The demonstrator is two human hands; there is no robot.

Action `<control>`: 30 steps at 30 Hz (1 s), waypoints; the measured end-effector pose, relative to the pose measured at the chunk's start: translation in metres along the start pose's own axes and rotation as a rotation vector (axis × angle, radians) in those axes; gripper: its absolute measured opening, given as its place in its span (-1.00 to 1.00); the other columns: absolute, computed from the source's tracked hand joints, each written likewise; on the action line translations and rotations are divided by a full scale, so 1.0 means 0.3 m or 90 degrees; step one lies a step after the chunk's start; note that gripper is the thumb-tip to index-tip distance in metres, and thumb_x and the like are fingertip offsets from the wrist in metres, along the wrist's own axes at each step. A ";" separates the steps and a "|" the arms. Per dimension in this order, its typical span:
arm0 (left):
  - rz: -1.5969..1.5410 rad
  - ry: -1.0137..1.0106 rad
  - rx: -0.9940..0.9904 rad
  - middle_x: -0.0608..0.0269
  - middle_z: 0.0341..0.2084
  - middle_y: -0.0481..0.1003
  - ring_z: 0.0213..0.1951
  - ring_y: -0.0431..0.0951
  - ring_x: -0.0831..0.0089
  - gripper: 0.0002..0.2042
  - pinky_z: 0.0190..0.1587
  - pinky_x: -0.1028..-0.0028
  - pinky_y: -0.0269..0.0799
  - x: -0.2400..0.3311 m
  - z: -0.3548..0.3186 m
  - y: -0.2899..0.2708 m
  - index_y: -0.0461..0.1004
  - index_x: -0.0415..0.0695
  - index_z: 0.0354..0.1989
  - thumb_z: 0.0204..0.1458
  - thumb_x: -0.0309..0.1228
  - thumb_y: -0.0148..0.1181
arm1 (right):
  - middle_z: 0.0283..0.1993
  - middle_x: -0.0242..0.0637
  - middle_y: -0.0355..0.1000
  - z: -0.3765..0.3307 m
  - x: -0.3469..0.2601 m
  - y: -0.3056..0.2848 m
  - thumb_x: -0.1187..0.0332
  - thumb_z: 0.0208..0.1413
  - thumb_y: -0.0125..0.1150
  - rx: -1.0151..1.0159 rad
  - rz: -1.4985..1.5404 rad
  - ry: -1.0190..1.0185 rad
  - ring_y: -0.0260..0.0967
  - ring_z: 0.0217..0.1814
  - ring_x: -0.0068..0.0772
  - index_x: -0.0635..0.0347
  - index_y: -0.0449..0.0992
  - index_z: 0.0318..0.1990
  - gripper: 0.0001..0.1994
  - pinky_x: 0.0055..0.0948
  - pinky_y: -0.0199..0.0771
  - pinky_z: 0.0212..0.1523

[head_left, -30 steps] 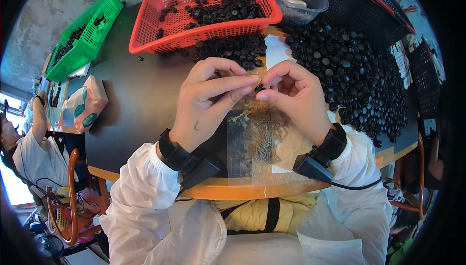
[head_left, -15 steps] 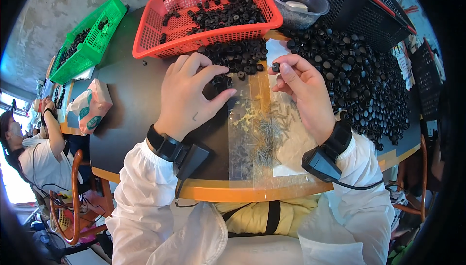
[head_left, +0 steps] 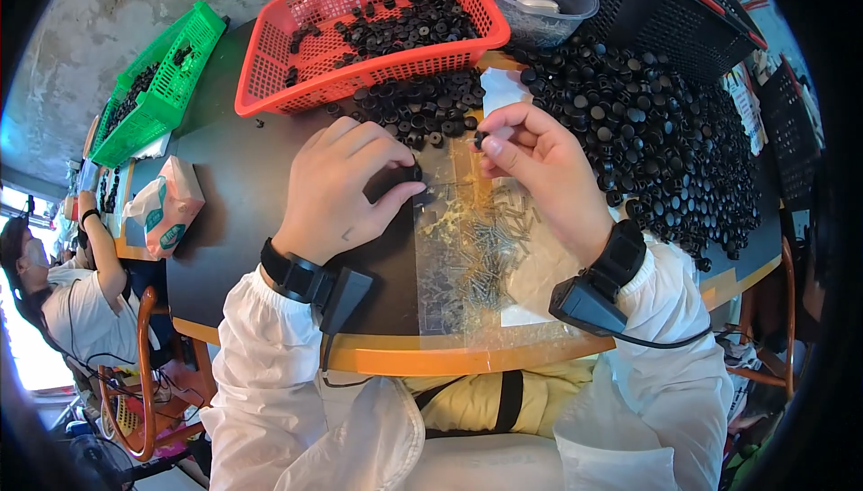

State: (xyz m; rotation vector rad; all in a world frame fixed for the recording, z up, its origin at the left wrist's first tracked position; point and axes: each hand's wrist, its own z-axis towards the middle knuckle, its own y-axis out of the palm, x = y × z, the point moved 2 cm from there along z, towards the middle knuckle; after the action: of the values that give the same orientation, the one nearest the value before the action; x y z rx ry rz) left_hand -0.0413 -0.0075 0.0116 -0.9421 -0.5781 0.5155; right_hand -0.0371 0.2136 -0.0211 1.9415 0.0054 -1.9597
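Between the thumb and fingers of my left hand (head_left: 334, 183) is a small round black part (head_left: 413, 171), mostly covered by the fingertips. My right hand (head_left: 547, 169) pinches a small black cap (head_left: 481, 140) between thumb and forefinger, a short way from the left fingertips. Below the hands, a pile of thin metal screws (head_left: 490, 253) lies on clear plastic and white paper. Just beyond my left hand spreads a heap of loose black round parts (head_left: 427, 104). A far larger heap of shiny black caps (head_left: 661, 140) lies to the right of my right hand.
A red basket (head_left: 378, 61) holding black parts stands at the back, beside a clear plastic tub (head_left: 539, 5). Black crates (head_left: 670, 19) are at the far right. On the left are a green basket (head_left: 171, 86) and a tissue pack (head_left: 171, 208). Another person (head_left: 90, 302) sits far left.
My left hand has drawn back from the loose parts, its thumb and forefinger now closed on a black part. My right hand has come slightly left and nearer, still pinching its cap.
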 end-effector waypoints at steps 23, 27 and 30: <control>-0.379 -0.062 0.111 0.18 -0.28 0.51 -0.34 0.50 0.47 -0.66 -0.29 0.52 0.47 0.045 -0.021 0.058 0.50 -0.21 -0.23 -0.24 -0.65 0.43 | -0.31 -0.45 0.48 -0.051 -0.029 0.065 0.51 -0.03 0.39 -0.038 -0.212 -0.080 0.38 -0.29 -0.71 0.24 0.55 -0.25 -0.82 -0.65 0.44 -0.26; -0.384 -0.081 0.138 0.25 -0.36 0.51 -0.41 0.45 0.50 -0.62 -0.33 0.54 0.42 0.053 -0.024 0.058 0.55 -0.15 -0.19 -0.28 -0.64 0.43 | -0.31 -0.44 0.49 -0.048 -0.021 0.075 0.51 -0.04 0.40 -0.039 -0.192 -0.075 0.38 -0.31 -0.72 0.26 0.55 -0.27 -0.83 -0.66 0.43 -0.28; -0.361 -0.068 0.149 0.26 -0.36 0.51 -0.41 0.45 0.49 -0.60 -0.33 0.54 0.41 0.055 -0.020 0.057 0.53 -0.15 -0.18 -0.29 -0.64 0.44 | -0.31 -0.44 0.49 -0.050 -0.020 0.076 0.51 -0.04 0.40 -0.031 -0.190 -0.079 0.38 -0.32 -0.72 0.26 0.55 -0.27 -0.82 -0.65 0.43 -0.29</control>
State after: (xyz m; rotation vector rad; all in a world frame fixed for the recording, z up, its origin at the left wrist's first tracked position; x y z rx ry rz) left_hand -0.0280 0.0079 -0.0021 -0.4955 -0.8265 0.1166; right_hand -0.0166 0.1981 -0.0100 1.8714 0.3237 -2.2422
